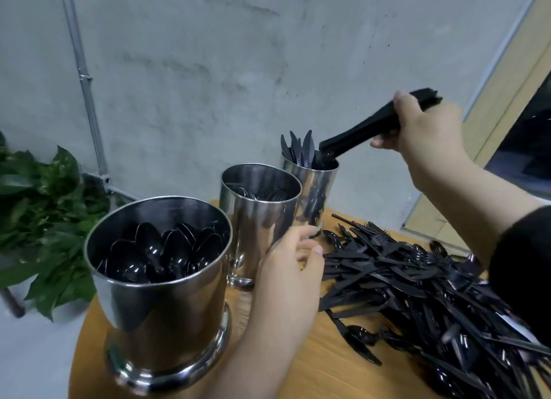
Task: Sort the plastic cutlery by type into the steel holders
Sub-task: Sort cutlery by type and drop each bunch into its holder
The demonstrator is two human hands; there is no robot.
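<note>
Three steel holders stand in a row on a round wooden table (322, 369). The near holder (161, 315) is full of black spoons. The middle holder (256, 219) has forks low inside. The far holder (313, 190) has knives standing blade up. My right hand (423, 127) grips a bundle of black knives (366, 130), whose lower ends dip into the far holder's mouth. My left hand (286, 273) hovers with relaxed fingers beside the middle holder and holds nothing. A big heap of mixed black cutlery (417, 294) covers the table's right side.
A leafy green plant (41, 207) stands on the left below table height. A grey concrete wall with a metal conduit (86, 94) rises behind. A wooden door frame (507, 79) is at the far right.
</note>
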